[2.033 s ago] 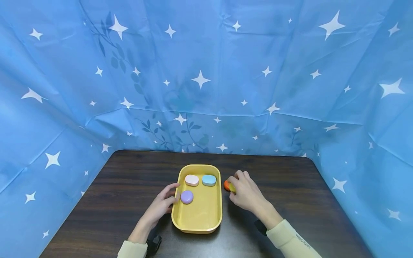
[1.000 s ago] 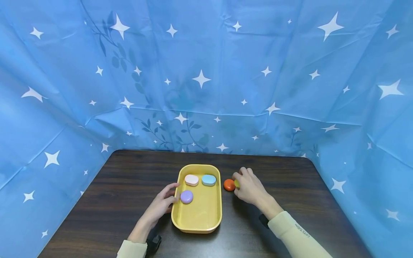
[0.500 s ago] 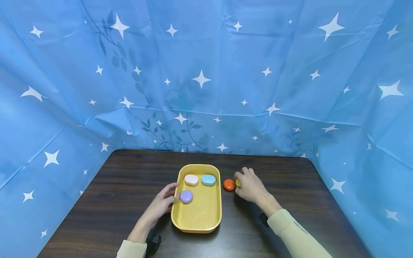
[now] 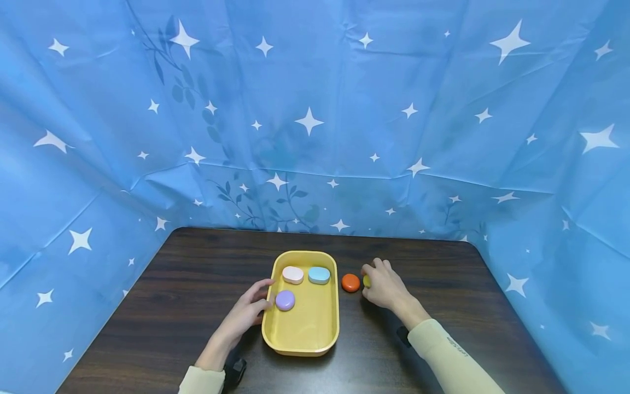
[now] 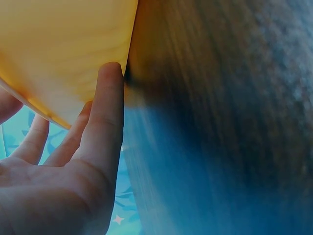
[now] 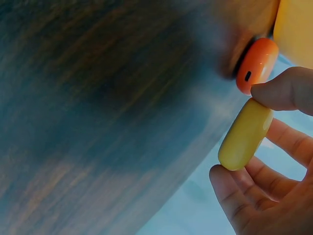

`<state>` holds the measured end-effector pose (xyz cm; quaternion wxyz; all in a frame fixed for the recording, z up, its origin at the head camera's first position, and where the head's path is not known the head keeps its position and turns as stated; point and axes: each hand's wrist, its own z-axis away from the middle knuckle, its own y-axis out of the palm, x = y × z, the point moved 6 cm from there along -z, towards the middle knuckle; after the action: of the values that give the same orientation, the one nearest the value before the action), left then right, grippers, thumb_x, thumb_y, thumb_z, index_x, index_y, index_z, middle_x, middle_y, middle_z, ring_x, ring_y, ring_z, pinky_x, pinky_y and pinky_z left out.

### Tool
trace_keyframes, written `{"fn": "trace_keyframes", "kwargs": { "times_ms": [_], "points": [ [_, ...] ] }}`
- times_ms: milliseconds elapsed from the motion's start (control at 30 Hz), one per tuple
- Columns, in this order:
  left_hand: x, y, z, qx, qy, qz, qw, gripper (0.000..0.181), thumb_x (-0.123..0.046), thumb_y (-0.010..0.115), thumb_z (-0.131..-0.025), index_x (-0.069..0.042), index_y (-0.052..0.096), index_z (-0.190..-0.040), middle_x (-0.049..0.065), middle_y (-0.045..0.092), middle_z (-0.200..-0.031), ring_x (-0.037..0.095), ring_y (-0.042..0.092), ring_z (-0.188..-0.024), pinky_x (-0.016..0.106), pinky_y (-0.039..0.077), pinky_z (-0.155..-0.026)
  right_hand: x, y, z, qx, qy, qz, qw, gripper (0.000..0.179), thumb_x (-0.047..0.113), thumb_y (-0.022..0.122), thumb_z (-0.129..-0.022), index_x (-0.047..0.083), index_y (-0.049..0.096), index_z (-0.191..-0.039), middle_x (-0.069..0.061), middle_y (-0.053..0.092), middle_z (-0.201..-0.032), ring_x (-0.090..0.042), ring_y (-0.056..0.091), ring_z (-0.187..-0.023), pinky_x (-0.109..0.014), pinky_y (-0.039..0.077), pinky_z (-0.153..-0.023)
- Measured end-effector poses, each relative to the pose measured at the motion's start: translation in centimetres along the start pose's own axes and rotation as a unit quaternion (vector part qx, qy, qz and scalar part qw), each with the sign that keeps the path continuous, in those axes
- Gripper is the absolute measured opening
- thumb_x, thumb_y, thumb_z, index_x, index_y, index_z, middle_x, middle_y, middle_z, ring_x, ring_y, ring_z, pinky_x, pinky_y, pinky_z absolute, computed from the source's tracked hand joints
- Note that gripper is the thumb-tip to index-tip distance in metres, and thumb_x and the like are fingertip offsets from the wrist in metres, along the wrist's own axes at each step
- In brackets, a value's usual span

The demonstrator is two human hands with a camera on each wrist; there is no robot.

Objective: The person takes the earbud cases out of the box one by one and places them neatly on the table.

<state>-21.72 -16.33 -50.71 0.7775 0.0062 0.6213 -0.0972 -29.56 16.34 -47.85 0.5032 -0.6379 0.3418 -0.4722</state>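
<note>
My right hand (image 4: 386,285) pinches a smooth yellow rounded piece (image 6: 246,134) by its edges, with the thumb at one end and fingertips at the other. In the head view, fingers hide most of this piece. Just left of it on the table lies a glossy orange round piece (image 4: 350,283); its side shows a small dark slot in the right wrist view. My left hand (image 4: 243,312) touches the left side of a yellow tray (image 4: 300,350), fingers fairly straight against its wall. Inside the tray are a pink oval piece (image 4: 292,274), a blue oval piece (image 4: 319,275) and a purple round piece (image 4: 285,300).
The tray stands on a dark wood-grain table (image 4: 197,273), around its middle. Behind the table hangs a blue curtain (image 4: 315,148) with white stars. Each wrist wears a black device, and both arms have pale yellow sleeves (image 4: 453,355).
My right hand has shifted right, away from the tray, with the yellow piece in its fingers. The orange piece is now uncovered beside the tray. My left hand has stayed at the tray.
</note>
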Motion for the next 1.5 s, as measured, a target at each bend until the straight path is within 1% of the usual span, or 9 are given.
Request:
{"fn": "trace_keyframes", "kwargs": {
  "times_ms": [533,833,1133,1300,1500],
  "points": [
    [0.2,0.2,-0.1,0.008,0.004,0.001,1.0,0.054,-0.01,0.054,-0.098,-0.01,0.043,-0.151,0.022,0.05,-0.144,0.033,0.06,-0.119,0.048,0.055,-0.091,-1.1,1.1,0.0,0.006,0.016,-0.01,0.9998,0.032,0.012,0.076,-0.082,0.008,0.069,-0.113,-0.013,0.055,-0.111,-0.028,0.044,-0.092,-0.043,0.048,-0.07],
    [0.2,0.2,0.0,0.01,0.004,0.003,0.9999,0.054,-0.01,0.054,-0.098,-0.01,0.043,-0.151,0.022,0.05,-0.144,0.033,0.061,-0.118,0.048,0.055,-0.091,-1.5,1.5,-0.2,0.009,0.017,-0.016,0.9997,0.035,0.013,0.076,-0.083,0.007,0.069,-0.117,-0.012,0.055,-0.109,-0.027,0.044,-0.091,-0.042,0.048,-0.069],
    [0.1,0.1,-0.1,0.007,0.004,0.003,1.0,0.054,-0.01,0.054,-0.098,-0.01,0.043,-0.151,0.022,0.051,-0.144,0.033,0.06,-0.119,0.049,0.055,-0.092,-1.4,1.2,-0.1,0.014,0.021,-0.023,0.9994,0.036,0.014,0.077,-0.085,0.007,0.068,-0.118,-0.011,0.054,-0.107,-0.027,0.044,-0.091,-0.043,0.049,-0.071],
    [0.1,0.0,0.0,0.004,0.002,0.001,1.0,0.054,-0.01,0.054,-0.097,-0.011,0.044,-0.15,0.022,0.05,-0.144,0.033,0.06,-0.12,0.05,0.054,-0.093,-1.3,0.8,-0.2,0.015,0.025,-0.022,0.9993,0.037,0.016,0.077,-0.085,0.006,0.068,-0.12,-0.012,0.056,-0.11,-0.028,0.045,-0.094,-0.045,0.051,-0.075],
    [0.2,0.0,-0.2,0.008,0.004,0.006,0.9999,0.054,-0.01,0.054,-0.098,-0.01,0.043,-0.151,0.022,0.049,-0.145,0.033,0.06,-0.12,0.049,0.055,-0.092,-1.1,0.3,-0.4,0.007,0.026,-0.012,0.9996,0.033,0.017,0.077,-0.085,0.007,0.069,-0.116,-0.013,0.059,-0.114,-0.029,0.049,-0.097,-0.048,0.053,-0.079]
  ]
}}
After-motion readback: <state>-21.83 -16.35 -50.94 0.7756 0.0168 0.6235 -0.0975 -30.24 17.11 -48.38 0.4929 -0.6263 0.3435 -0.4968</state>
